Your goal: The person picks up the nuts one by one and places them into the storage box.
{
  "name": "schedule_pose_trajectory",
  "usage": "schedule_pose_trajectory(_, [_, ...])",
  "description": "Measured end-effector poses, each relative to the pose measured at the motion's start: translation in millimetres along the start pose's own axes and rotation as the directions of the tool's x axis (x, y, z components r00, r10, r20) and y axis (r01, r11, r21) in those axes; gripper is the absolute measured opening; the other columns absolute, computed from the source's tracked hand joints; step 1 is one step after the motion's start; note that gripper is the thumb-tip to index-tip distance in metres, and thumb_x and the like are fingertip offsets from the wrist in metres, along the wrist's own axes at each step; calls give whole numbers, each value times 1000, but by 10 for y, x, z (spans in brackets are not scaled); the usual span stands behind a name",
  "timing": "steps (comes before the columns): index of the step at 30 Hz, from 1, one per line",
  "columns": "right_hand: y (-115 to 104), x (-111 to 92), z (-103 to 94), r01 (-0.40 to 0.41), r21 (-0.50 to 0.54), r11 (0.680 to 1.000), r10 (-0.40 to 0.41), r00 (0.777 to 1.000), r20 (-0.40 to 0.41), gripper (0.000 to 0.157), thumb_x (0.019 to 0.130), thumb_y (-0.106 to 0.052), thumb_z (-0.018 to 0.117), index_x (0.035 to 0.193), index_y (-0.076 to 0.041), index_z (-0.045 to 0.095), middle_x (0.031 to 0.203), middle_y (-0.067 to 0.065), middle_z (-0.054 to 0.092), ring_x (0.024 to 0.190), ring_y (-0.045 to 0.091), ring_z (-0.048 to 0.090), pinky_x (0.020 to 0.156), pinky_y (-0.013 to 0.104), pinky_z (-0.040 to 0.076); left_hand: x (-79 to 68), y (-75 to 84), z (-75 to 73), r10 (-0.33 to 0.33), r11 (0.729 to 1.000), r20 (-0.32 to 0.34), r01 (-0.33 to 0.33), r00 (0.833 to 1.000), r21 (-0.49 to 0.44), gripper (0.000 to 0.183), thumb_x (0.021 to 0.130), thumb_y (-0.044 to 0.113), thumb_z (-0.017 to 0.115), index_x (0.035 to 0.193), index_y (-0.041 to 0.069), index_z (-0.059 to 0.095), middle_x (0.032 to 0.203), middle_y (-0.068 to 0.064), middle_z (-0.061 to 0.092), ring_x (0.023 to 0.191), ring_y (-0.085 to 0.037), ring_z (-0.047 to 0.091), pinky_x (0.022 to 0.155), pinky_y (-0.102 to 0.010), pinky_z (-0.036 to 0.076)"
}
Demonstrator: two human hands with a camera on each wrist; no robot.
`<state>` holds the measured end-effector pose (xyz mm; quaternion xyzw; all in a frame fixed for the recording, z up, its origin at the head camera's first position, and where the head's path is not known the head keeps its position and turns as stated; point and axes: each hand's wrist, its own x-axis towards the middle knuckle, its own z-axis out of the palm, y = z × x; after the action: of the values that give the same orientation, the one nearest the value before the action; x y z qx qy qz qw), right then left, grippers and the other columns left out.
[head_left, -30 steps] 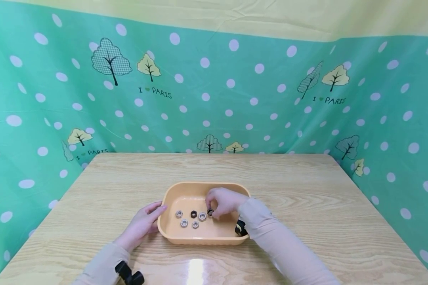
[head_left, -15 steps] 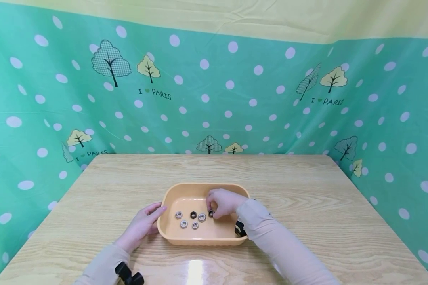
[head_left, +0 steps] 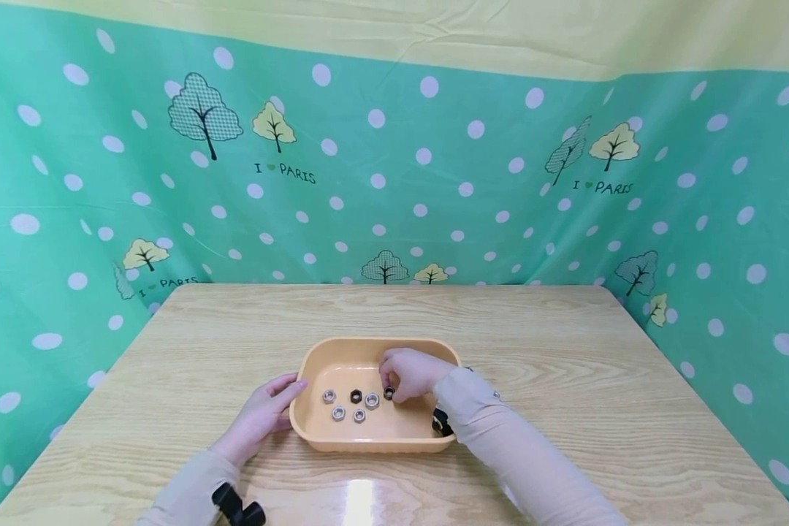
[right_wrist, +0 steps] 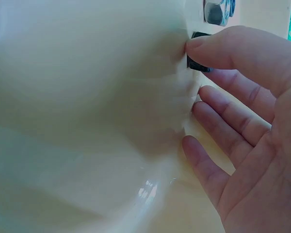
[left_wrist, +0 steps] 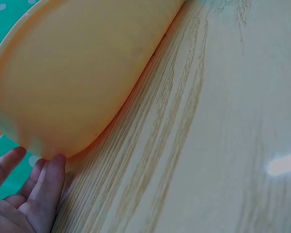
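Left grip is holding the orange plastic bin, thumb over the rim; if it eases off, I reckon the bin could skid. The silver hex nut sits just left of the black hex nut, so a sideways nudge might knock them together. That black one's inside the bin, pinched by the right grip; tiny contact, could slip. Bin's long axis runs left-right; the pinched nut's hole looks roughly upward, no real long axis.
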<state>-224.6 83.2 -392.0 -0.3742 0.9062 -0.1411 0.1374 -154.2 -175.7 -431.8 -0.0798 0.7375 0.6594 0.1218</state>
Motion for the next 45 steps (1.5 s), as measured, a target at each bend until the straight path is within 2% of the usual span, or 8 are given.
schedule_pose_trajectory(6, [1, 8, 0, -5, -3, 1000, 5, 1000, 4, 17, 65, -1, 75, 73, -11, 65, 89, -7, 51, 81, 8, 45, 73, 18, 44, -1, -2, -3, -2, 1000, -10, 2, 1000, 3, 60, 97, 33, 52, 141, -5, 36, 140, -30, 41, 99, -19, 64, 80, -33, 59])
schedule_pose_trajectory(15, [10, 27, 20, -22, -21, 1000, 22, 1000, 4, 17, 66, -3, 77, 73, -13, 66, 101, -4, 55, 88, 10, 49, 82, 20, 47, -13, 5, 4, 5, 1000, -15, -5, 1000, 8, 60, 97, 33, 52, 140, -5, 37, 138, -31, 43, 98, -19, 65, 80, -32, 59])
schedule_pose_trajectory(22, [-12, 16, -7, -35, -11, 999, 35, 999, 9, 16, 66, -3, 76, 75, -13, 67, 103, -3, 56, 90, 11, 50, 84, 21, 47, -4, 15, -5, -5, 1000, -20, 5, 1000, 20, 60, 97, 34, 52, 141, -3, 36, 140, -31, 40, 101, -20, 64, 82, -31, 58])
schedule_pose_trajectory(28, [-19, 11, -28, -17, -1, 1000, 17, 1000, 0, 17, 66, -1, 75, 76, -12, 67, 100, -3, 56, 89, 11, 50, 81, 21, 47, -2, 15, -8, -1, 1000, -24, 2, 1000, 26, 61, 97, 35, 52, 141, -3, 36, 141, -30, 40, 102, -20, 64, 82, -31, 58])
schedule_pose_trajectory(34, [-10, 2, -21, 2, 3, 1000, -2, 1000, -9, 18, 66, -2, 76, 78, -12, 67, 106, 0, 58, 97, 16, 53, 90, 25, 47, 0, 7, -3, 5, 1000, -29, -4, 1000, 22, 60, 97, 34, 51, 141, -4, 37, 139, -31, 42, 100, -20, 64, 80, -31, 59])
schedule_pose_trajectory(41, [2, -15, -29, -10, 53, 999, 10, 1000, 6, 18, 68, -4, 76, 82, -12, 67, 108, 2, 59, 103, 18, 53, 97, 29, 46, -4, 4, 5, 2, 1000, -38, -1, 999, 14, 59, 96, 35, 52, 140, -3, 39, 137, -30, 45, 97, -18, 65, 79, -31, 59])
schedule_pose_trajectory(45, [20, -29, -39, -29, 130, 991, 27, 999, 18, 22, 68, -3, 76, 87, -11, 68, 111, 3, 60, 103, 19, 53, 95, 30, 46, -9, -6, 3, 3, 1000, -37, -2, 999, 26, 59, 97, 35, 52, 140, -3, 39, 137, -29, 45, 98, -18, 65, 80, -31, 59])
